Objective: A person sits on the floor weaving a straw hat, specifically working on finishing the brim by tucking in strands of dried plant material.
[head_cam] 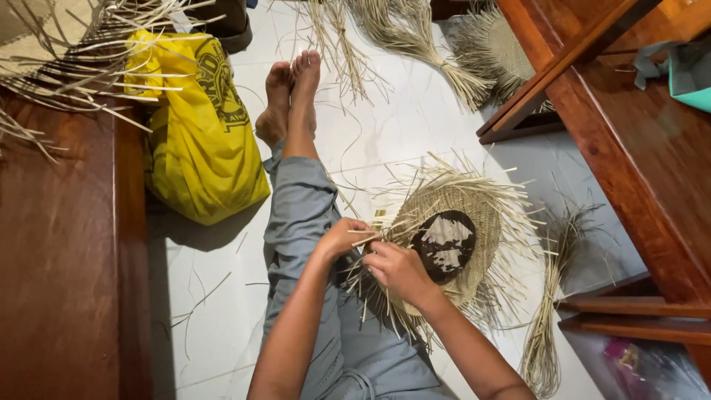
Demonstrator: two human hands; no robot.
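Note:
A round, half-woven straw piece (474, 222) with a dark disc (444, 243) at its middle rests on my lap, loose straw ends sticking out all round its rim. My left hand (342, 235) pinches a few straw strands at the piece's left edge. My right hand (398, 270) grips the near edge of the weave, fingers curled over the strands. Both hands nearly touch each other. My legs in grey trousers (300, 207) stretch out on the white tiled floor, feet bare.
A yellow plastic bag (196, 133) lies left of my legs. Bundles of straw (415, 37) lie on the floor ahead and another bundle (544, 318) lies at right. Dark wooden furniture (637, 148) stands at right, and a wooden surface (59, 244) at left.

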